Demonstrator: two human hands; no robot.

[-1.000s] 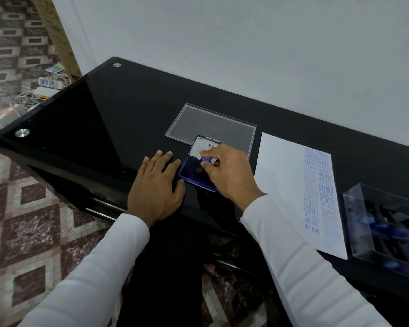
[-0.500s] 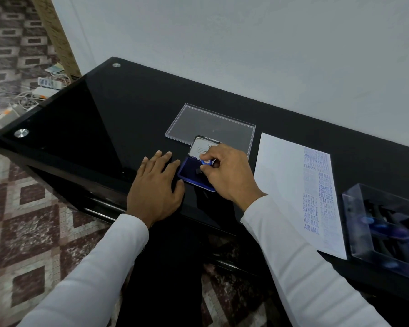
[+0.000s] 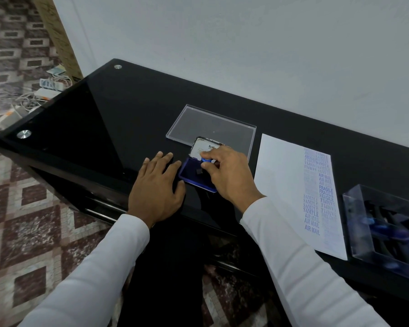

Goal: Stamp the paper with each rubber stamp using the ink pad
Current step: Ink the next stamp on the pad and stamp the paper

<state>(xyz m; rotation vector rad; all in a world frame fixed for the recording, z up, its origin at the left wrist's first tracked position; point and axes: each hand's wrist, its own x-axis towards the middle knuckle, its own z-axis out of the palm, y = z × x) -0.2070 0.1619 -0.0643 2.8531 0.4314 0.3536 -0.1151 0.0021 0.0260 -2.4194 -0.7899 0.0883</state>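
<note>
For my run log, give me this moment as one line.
step: inking | right hand: pinches rubber stamp on ink pad | left hand: flat on table beside pad | paper: already stamped

wall [image 3: 246, 43]: plain white | floor [image 3: 21, 220]: patterned tile | table [image 3: 104, 119]: glossy black | cables [image 3: 33, 97]: on floor

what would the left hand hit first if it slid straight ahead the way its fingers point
Bare black table at first. The left hand lies flat, fingers pointing up and slightly right, so farther on it would probably meet the clear lid; the ink pad sits beside its thumb.
</note>
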